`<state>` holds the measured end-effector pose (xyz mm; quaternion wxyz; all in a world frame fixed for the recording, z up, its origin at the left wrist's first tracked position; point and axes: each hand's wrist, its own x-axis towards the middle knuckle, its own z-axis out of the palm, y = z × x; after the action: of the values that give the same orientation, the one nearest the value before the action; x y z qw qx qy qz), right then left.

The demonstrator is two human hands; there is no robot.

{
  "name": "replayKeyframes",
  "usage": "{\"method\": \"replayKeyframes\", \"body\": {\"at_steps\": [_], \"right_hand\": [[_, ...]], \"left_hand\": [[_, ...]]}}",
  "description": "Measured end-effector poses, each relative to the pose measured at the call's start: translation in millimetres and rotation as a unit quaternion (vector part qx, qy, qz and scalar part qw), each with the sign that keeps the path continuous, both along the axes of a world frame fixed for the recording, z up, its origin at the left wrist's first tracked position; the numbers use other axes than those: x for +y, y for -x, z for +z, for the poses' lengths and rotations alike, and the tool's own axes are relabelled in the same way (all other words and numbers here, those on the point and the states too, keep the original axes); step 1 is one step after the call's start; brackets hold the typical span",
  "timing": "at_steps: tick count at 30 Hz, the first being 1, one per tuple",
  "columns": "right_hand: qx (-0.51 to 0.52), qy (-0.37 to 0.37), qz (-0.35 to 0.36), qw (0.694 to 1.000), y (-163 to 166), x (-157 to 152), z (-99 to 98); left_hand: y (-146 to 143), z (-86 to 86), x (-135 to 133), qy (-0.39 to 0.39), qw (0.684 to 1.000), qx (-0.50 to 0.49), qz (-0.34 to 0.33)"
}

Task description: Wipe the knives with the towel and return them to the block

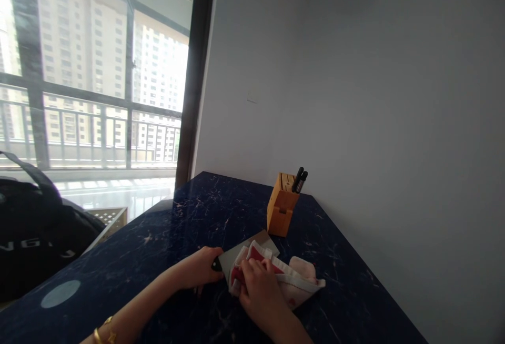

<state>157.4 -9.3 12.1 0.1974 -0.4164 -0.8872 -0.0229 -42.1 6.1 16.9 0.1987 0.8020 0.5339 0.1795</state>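
Note:
My left hand [201, 269] grips the black handle of a cleaver [252, 246], whose broad grey blade lies nearly flat on the dark marble table [189, 223]. My right hand [258, 286] presses a white cloth with red patches [292, 278] onto the blade, and the cloth hides much of the blade's near side. Beyond the blade tip stands a wooden knife block [281, 207] with two black handles sticking out of its top.
A plain grey wall runs along the table's right and far sides. A black bag [35, 228] sits at the left past the table edge. A pale round spot [61, 293] marks the near-left tabletop. Large windows with a railing fill the left.

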Motion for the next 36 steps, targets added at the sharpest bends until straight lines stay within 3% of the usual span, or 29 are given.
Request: {"method": "replayKeyframes", "body": {"at_steps": [3, 9, 16, 24, 32, 36], "right_hand": [[0.006, 0.006, 0.014, 1.000, 2.3, -0.7, 1.8], [0.009, -0.005, -0.074, 0.997, -6.0, 12.2, -2.6], [0.027, -0.004, 0.042, 0.999, -0.3, 1.7, 1.3], [0.013, -0.017, -0.062, 0.998, -6.5, 17.0, -2.0], [0.050, -0.011, 0.025, 0.998, 3.5, 1.7, 4.3], [0.051, -0.019, -0.007, 0.998, 2.5, 8.9, 1.7]], "left_hand": [[0.8, -0.9, 0.6, 0.001, 1.000, -0.003, 0.000], [0.2, 3.2, -1.7, 0.007, 1.000, -0.003, -0.006], [-2.7, 7.0, -5.5, -0.011, 1.000, 0.018, -0.007], [-4.4, 8.2, -7.0, -0.018, 0.999, 0.024, -0.015], [-5.0, 5.6, -5.9, -0.023, 0.999, 0.032, 0.004], [-5.3, 7.0, -7.2, -0.027, 0.999, 0.033, 0.004]]}}
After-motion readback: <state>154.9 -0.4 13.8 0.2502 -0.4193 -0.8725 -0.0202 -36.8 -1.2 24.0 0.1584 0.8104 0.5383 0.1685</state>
